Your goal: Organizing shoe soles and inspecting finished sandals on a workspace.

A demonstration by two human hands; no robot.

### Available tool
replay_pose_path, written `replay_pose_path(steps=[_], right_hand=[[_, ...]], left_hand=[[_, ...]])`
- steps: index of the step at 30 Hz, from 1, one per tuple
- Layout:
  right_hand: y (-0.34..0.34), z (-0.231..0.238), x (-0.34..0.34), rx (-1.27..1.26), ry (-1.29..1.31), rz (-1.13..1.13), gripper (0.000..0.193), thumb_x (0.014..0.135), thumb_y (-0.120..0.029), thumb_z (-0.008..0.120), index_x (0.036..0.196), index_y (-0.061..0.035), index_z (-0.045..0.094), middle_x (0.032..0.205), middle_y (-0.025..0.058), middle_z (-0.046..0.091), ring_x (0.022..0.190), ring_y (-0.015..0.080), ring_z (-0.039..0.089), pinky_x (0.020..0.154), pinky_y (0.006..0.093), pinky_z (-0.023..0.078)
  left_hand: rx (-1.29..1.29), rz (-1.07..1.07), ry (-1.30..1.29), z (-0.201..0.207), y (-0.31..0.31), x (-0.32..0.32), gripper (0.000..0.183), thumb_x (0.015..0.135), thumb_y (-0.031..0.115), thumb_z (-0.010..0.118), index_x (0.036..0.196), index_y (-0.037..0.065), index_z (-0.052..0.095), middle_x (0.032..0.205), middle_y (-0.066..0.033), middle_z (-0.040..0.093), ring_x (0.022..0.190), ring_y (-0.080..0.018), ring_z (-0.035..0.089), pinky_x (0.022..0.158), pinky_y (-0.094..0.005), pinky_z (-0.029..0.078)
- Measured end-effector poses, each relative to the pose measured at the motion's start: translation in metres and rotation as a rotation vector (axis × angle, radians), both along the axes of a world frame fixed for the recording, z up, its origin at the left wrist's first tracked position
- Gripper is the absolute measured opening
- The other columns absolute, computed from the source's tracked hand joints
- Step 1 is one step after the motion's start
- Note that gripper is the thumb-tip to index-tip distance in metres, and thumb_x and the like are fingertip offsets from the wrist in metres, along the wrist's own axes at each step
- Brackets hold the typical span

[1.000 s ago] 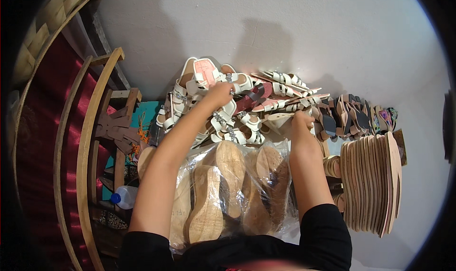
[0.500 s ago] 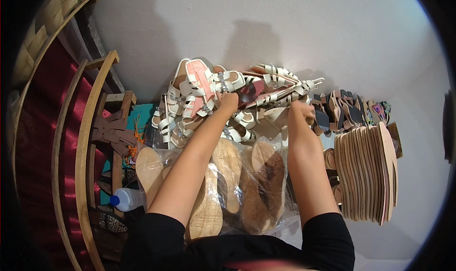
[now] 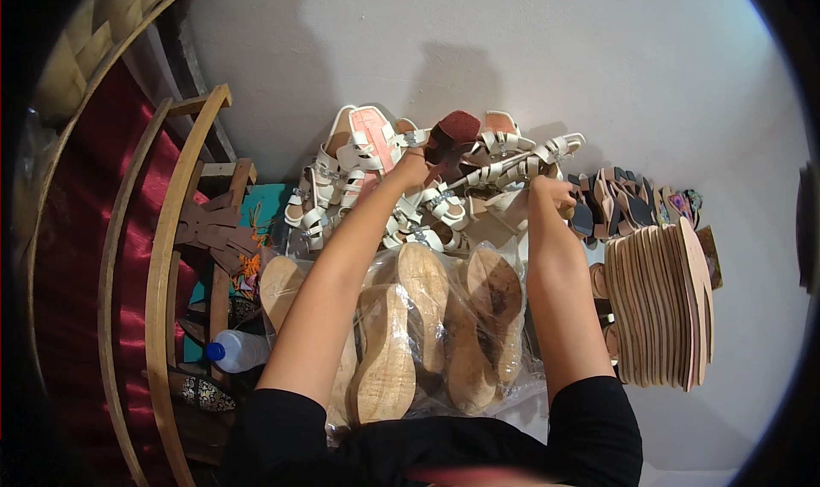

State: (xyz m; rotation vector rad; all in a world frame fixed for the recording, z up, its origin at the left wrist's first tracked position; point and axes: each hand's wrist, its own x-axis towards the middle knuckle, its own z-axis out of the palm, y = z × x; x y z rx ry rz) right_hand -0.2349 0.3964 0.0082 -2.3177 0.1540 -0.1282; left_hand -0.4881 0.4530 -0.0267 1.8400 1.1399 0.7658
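A heap of white strappy sandals with clear ornaments lies against the wall, some with pinkish insoles. My left hand reaches into its middle, fingers closed at the near end of a dark red sandal that tilts up out of the heap. At the right side of the heap my right hand has its fingers curled at the lower end of a white sandal; the grip itself is partly hidden. Below my hands, wooden shoe soles lie in clear plastic.
Wooden rails and a blue-capped bottle stand at the left, near brown straps. At the right are a tall stack of tan soles and a row of dark sandals. The grey wall rises behind.
The dark red sandal has risen and tipped upright beside my left hand. Several white sandals around it have shifted. My right hand has stayed nearly in place; the view has moved slightly.
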Motion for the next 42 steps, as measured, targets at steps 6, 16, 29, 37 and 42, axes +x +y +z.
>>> replay_pose_path(steps=[6, 16, 29, 37, 42], right_hand=[[-0.002, -0.003, -0.001, -0.065, -0.011, 0.119, 0.04, 0.069, -0.01, 0.064, 0.105, -0.003, 0.048, 0.113, 0.0193, 0.036, 0.085, 0.0336, 0.06, 0.068, 0.0402, 0.054], [-0.014, -0.018, 0.048, -0.073, -0.026, 0.35, 0.054, 0.064, -0.016, 0.064, 0.116, -0.0105, 0.049, 0.122, 0.0211, 0.036, 0.102, 0.0373, 0.051, 0.086, 0.042, 0.043], [0.023, -0.005, 0.073, -0.425, 0.188, 0.607, 0.045, 0.067, -0.019, 0.062, 0.108, -0.0016, 0.056, 0.113, 0.0231, 0.05, 0.106, 0.0321, 0.05, 0.087, 0.0354, 0.043], [-0.003, -0.07, 0.091, 0.025, -0.138, 0.288, 0.048, 0.057, -0.02, 0.067, 0.105, -0.0187, 0.058, 0.112, 0.0131, 0.047, 0.097, 0.0291, 0.052, 0.086, 0.0369, 0.042], [-0.002, -0.071, 0.052, 0.19, -0.428, 0.363, 0.048, 0.063, -0.011, 0.065, 0.108, -0.0189, 0.051, 0.128, 0.012, 0.034, 0.107, 0.0306, 0.049, 0.085, 0.0399, 0.043]], left_hand=[[0.32, 0.33, -0.2, -0.009, 0.021, -0.027, 0.033, 0.074, 0.005, 0.05, 0.107, 0.005, 0.054, 0.094, -0.0167, 0.062, 0.092, -0.0321, 0.058, 0.08, -0.0373, 0.045], [0.282, 0.206, -0.36, -0.009, 0.046, -0.058, 0.032, 0.081, 0.022, 0.055, 0.106, 0.003, 0.052, 0.095, -0.021, 0.06, 0.093, -0.0367, 0.056, 0.075, -0.0387, 0.043], [0.523, 0.135, -0.305, -0.017, 0.031, -0.053, 0.034, 0.085, 0.018, 0.044, 0.115, 0.002, 0.041, 0.092, -0.024, 0.058, 0.089, -0.0389, 0.055, 0.076, -0.0419, 0.043], [0.041, -0.1, -0.262, -0.014, 0.026, -0.036, 0.029, 0.088, 0.027, 0.048, 0.096, -0.001, 0.05, 0.069, -0.0104, 0.06, 0.06, -0.0189, 0.059, 0.059, -0.0329, 0.046], [0.07, -0.076, -0.205, -0.03, 0.03, -0.048, 0.03, 0.088, 0.028, 0.048, 0.09, -0.001, 0.052, 0.066, -0.0081, 0.059, 0.056, -0.0188, 0.059, 0.058, -0.0327, 0.045]])
